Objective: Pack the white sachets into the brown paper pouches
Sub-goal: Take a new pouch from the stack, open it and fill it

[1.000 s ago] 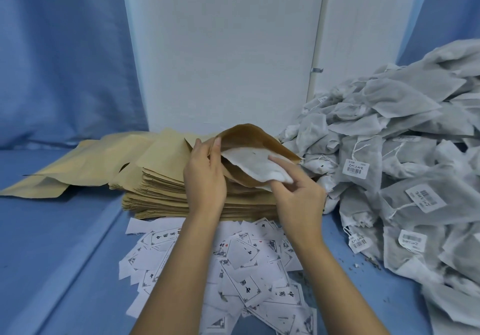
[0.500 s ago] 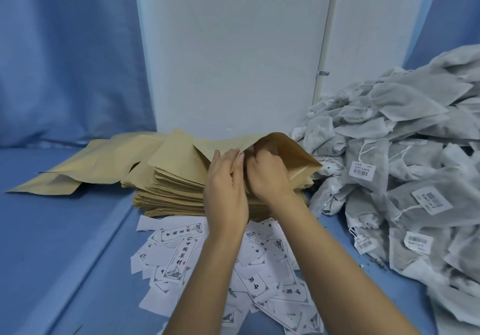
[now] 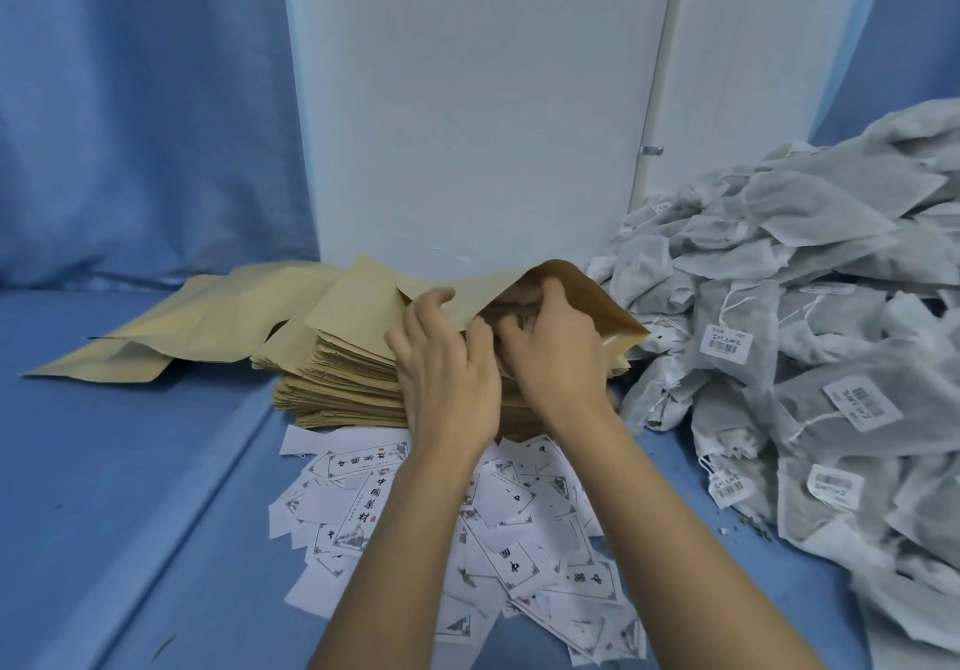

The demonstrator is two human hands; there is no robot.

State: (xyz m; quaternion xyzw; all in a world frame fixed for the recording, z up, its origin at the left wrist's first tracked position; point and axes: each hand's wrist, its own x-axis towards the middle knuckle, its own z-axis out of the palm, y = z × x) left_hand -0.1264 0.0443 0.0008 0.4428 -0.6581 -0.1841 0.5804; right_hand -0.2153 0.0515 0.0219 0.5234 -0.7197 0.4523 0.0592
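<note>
A heap of white sachets [image 3: 810, 357] covered the right of the blue tabletop [image 3: 130, 461], beside a stack of brown pouches [image 3: 343, 373] and loose labels [image 3: 519, 539]. The left hand [image 3: 447, 383] pinched the top pouch [image 3: 582, 300] open; the right hand [image 3: 556, 352] reached inside, its grip hidden, sachet unseen.

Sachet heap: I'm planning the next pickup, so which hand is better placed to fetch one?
Right hand: the sachet heap lies on its side. The left hand holds the open pouch.
</note>
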